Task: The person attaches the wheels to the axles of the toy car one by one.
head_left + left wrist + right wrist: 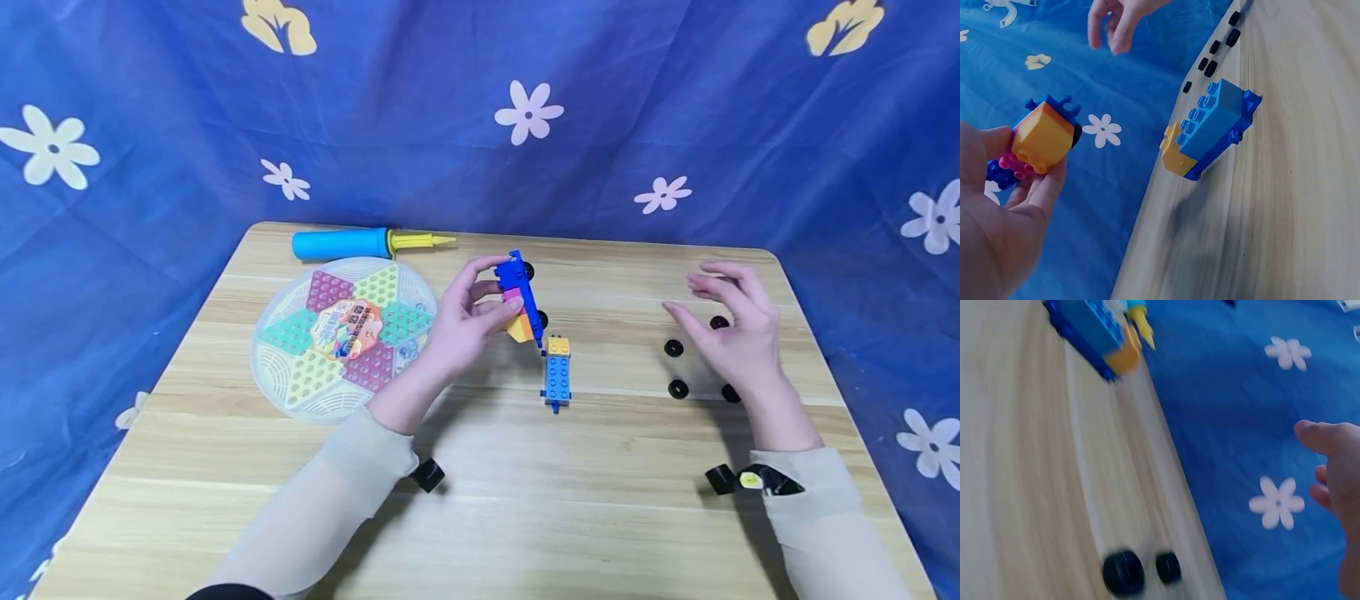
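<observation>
My left hand [467, 321] holds a toy brick car [522, 292] up over the table, fingers and thumb on its sides. The car has a blue base, pink and yellow-orange bricks and black wheels along one side; its yellow brick faces the camera in the left wrist view. Just below it on the table stands a second brick piece [557, 379], light blue with a yellow brick at one end and a dark blue base. My right hand [738, 329] hovers at the right with fingers apart and nothing between them. Several loose black wheels [673, 348] lie under and beside it.
A round Chinese checkers board [276, 367] lies on the left of the wooden table [570, 517]. Behind it is a blue hand pump [341, 244] with a yellow nozzle. A blue flowered cloth [427, 125] hangs around the table's back and sides.
</observation>
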Available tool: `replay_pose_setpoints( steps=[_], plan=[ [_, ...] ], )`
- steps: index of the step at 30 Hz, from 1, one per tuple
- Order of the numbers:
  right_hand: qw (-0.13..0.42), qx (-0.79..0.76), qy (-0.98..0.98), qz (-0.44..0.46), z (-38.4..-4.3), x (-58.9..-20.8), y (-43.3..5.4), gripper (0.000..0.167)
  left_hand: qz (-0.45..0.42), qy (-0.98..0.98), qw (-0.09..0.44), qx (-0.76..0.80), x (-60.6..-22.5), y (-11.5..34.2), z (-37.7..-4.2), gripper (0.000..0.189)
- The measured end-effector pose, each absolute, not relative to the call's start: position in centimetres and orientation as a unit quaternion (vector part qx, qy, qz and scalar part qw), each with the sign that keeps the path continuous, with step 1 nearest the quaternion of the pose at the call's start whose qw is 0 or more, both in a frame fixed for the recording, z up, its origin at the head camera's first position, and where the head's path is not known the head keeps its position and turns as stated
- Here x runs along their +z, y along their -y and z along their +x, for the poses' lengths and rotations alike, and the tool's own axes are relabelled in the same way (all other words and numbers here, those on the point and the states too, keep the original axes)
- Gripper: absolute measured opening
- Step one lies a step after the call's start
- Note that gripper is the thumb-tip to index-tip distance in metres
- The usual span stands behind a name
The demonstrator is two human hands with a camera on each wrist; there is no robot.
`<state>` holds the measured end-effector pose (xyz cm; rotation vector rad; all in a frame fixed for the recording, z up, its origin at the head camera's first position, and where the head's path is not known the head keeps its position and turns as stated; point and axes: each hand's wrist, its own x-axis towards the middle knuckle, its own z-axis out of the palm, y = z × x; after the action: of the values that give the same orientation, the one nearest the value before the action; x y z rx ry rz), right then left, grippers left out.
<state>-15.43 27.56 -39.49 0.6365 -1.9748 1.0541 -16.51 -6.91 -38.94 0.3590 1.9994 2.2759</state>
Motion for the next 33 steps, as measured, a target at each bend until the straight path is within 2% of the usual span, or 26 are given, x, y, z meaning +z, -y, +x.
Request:
replay_pose_setpoints(
  steps=[3,6,10,15,20,26,33],
  plan=[
    [0.36,0.403,0.812,0.221,-16.2,-40.6,-30.2,0.052,0.128,-0.659,0.047,0.74,-38.9,7.1,-16.5,0.056],
    [0.323,0.39,0.841,0.19,-17.1,-41.8,-32.5,0.056,0.135,-0.655,0.047,0.742,-38.9,7.3,-16.6,0.056],
    [0.272,0.389,0.869,0.142,-17.6,-42.9,-34.4,0.056,0.133,-0.641,0.038,0.755,-39.0,7.4,-16.7,0.056],
    [0.165,0.361,0.915,0.072,-17.8,-43.9,-36.2,0.048,0.124,-0.642,0.029,0.756,-38.9,7.5,-16.6,0.059],
    [0.089,0.307,0.947,0.028,-18.0,-45.2,-37.6,0.053,0.112,-0.663,0.027,0.739,-38.9,7.6,-16.7,0.058],
    [0.064,0.284,0.957,-0.003,-18.6,-46.6,-38.4,0.052,0.107,-0.663,0.043,0.74,-38.8,7.6,-16.7,0.057],
    [0.075,0.285,0.955,-0.006,-18.8,-47.5,-38.6,0.038,0.108,-0.654,0.061,0.747,-38.7,7.7,-16.6,0.057]
  ],
)
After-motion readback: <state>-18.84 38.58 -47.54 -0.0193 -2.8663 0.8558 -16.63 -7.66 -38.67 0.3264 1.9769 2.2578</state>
